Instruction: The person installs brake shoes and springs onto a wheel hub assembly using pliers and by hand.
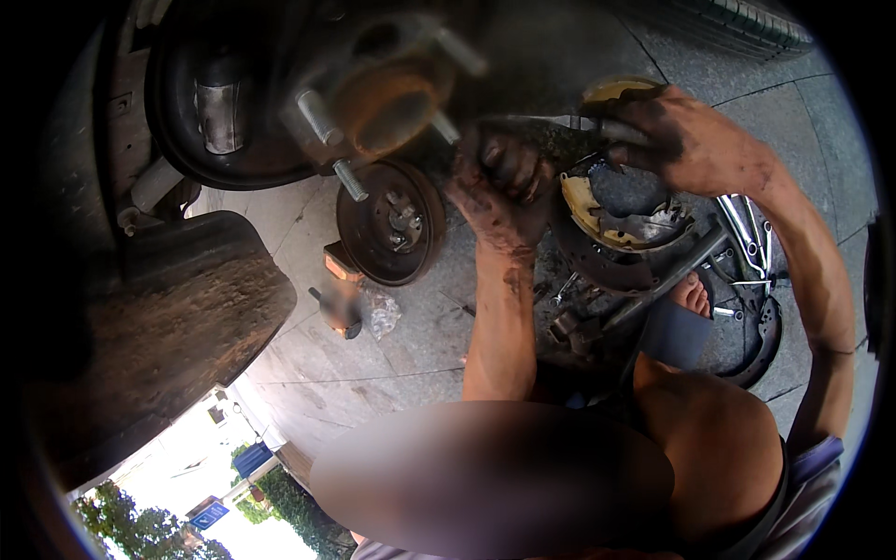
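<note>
Above me is a hub (383, 117) with threaded studs and a rusty centre, blurred in part. My left hand (499, 191), blackened with grease, is closed just below a stud, its fingers curled round something I cannot make out. My right hand (681, 140) is closed on a slim metal tool (555, 121) whose far end reaches leftward over my left hand. Under my right hand lies a yellowish curved brake part (621, 233) with a dark middle; a dark brake shoe (602, 271) is beside it.
A rusty drum (373, 243) lies left of my hands near small boxes (341, 266) and a plastic bag (381, 317). Wrenches (747, 233), a metal bar (658, 289) and another shoe (761, 345) lie right, by my foot. A tyre (747, 23) is top right, bodywork (149, 336) left.
</note>
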A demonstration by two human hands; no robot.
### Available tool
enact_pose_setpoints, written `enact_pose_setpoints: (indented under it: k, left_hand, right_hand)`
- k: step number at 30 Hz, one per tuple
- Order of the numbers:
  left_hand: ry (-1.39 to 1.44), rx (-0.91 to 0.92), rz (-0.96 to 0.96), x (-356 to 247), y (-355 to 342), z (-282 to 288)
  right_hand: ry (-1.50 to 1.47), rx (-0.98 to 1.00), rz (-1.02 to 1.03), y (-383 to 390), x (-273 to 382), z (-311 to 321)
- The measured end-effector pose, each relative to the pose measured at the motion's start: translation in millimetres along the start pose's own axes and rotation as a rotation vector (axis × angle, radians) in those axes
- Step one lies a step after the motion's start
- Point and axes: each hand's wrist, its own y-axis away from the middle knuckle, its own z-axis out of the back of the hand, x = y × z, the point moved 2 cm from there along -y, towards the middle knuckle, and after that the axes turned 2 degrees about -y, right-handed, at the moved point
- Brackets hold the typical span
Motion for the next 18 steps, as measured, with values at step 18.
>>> enact_pose_setpoints:
  k: [18]
  left_hand:
    - [0.136,0.154,-0.001,7,-3,12]
  right_hand:
    - [-0.028,-0.092,0.067,-8,-9,-20]
